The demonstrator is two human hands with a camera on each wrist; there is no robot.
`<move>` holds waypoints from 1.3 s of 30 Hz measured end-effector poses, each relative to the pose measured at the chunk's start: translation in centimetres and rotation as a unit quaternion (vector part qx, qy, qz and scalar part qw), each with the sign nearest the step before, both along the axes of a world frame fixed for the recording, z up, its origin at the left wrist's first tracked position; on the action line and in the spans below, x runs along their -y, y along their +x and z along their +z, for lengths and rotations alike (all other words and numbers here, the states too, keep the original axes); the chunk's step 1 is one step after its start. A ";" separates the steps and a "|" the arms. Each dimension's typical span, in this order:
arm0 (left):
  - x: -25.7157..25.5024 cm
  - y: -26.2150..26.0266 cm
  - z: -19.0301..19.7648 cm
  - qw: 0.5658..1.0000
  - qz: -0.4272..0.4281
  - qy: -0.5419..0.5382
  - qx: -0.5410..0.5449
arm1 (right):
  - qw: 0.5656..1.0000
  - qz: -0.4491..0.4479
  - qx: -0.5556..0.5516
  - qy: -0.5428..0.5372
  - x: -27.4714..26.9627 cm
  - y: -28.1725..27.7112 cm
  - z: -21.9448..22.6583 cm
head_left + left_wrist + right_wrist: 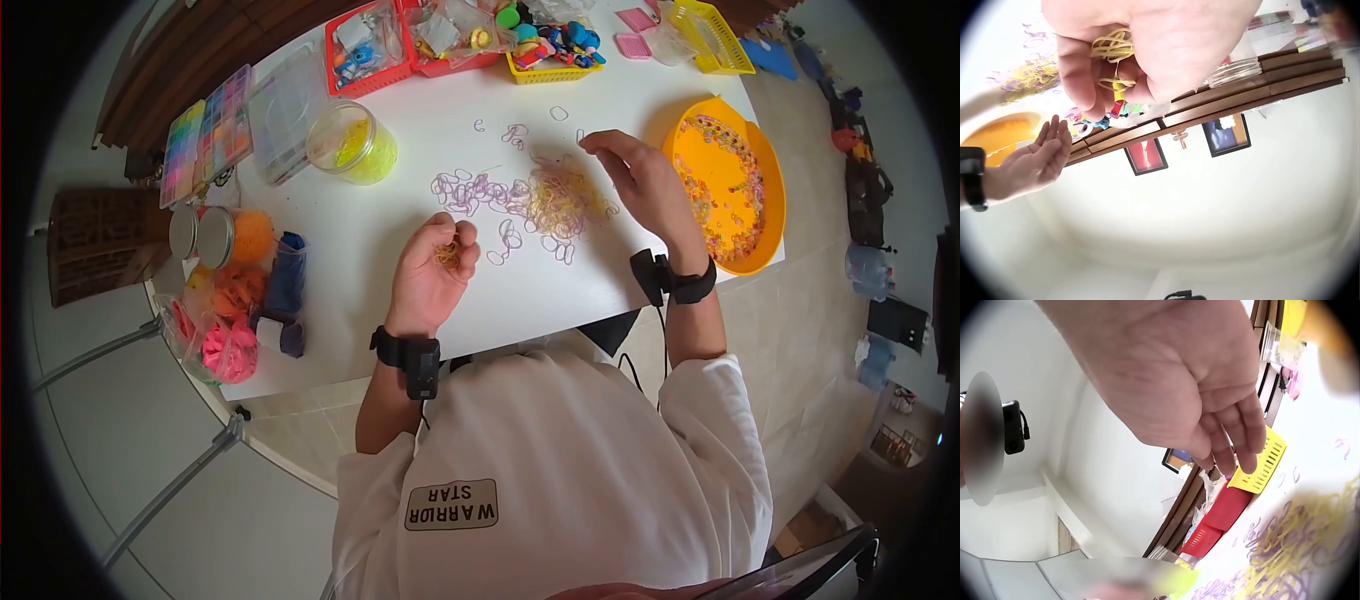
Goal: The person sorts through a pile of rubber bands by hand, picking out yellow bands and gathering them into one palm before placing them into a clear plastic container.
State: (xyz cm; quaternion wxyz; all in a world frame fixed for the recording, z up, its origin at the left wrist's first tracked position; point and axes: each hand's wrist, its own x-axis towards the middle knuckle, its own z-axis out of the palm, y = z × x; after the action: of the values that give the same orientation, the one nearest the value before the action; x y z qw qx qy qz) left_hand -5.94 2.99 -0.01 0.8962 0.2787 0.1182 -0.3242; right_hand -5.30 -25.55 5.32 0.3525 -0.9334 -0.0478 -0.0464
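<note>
In the head view the left hand (430, 275) curls its fingers round a small bunch of yellow bands (447, 252). The left wrist view shows these yellow bands (1113, 47) between palm and fingers, some loops sticking out. The right hand (650, 185) hovers at the right edge of a mixed yellow and purple band pile (560, 200), holding nothing visible; in the right wrist view its fingers are loosely extended. Purple bands (470, 190) lie spread to the left of the pile, with a few loose ones around it.
An orange tray (777, 190) with colourful small pieces stands at the right. A clear jar with yellow-green contents (368, 155) stands left of the bands. Red baskets (372, 84) and a yellow basket (555, 75) line the far edge. Bead boxes (205, 135) and bags (230, 350) are at the left.
</note>
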 end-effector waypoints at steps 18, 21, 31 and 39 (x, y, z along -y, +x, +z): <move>-1.5 -1.0 0.8 0.999 -0.033 -0.020 -0.032 | 0.989 0.086 -0.034 -0.112 -0.3 -0.4 -3.0; -0.9 -0.8 0.3 0.998 -0.028 -0.037 -0.043 | 0.993 0.066 -0.043 -0.086 -0.2 -0.5 -1.5; 3.1 0.3 1.4 0.994 -0.104 0.010 0.026 | 0.981 0.052 -0.154 0.105 -1.9 -1.2 2.3; 5.9 0.0 2.0 0.982 -0.149 0.068 0.090 | 0.960 0.086 -0.160 0.215 -2.9 -2.0 1.5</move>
State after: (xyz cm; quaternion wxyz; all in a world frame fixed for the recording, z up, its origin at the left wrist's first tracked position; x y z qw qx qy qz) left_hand -5.99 -2.87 2.03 0.8239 0.3813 0.0156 -0.4190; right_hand -7.25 -22.62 6.79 0.5502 -0.8235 -0.0596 0.1248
